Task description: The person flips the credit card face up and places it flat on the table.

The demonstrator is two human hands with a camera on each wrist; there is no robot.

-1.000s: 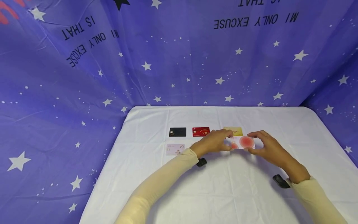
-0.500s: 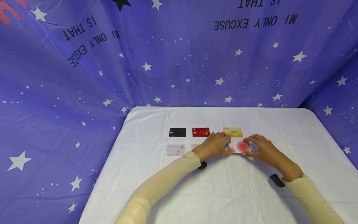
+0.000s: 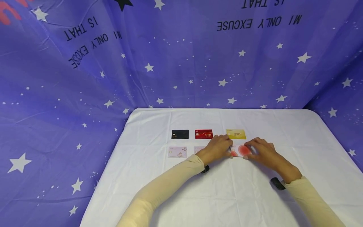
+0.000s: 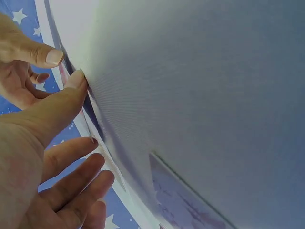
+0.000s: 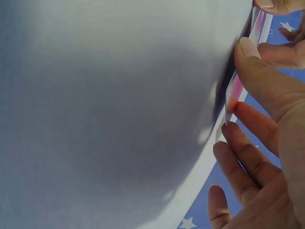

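Note:
A white card with red circles is held between both hands, close over the white tablecloth and just below the gold card. My left hand pinches its left end, thumb at the near edge and fingers at the far edge. At the other end, my right hand grips it the same way. The right wrist view catches the card almost edge-on, with a shadow beneath it. Partly behind the left hand lies a pale lilac card, also visible as a patterned card in the left wrist view.
A black card and a red VIP card lie in the far row with the gold one. Another lilac card lies at the left of the near row. Purple star-printed curtains enclose the table's back and sides.
Both hands have brought the red-circled card leftward and nearer to me, down toward the cloth. It now sits clear of the gold card, which it overlapped before.

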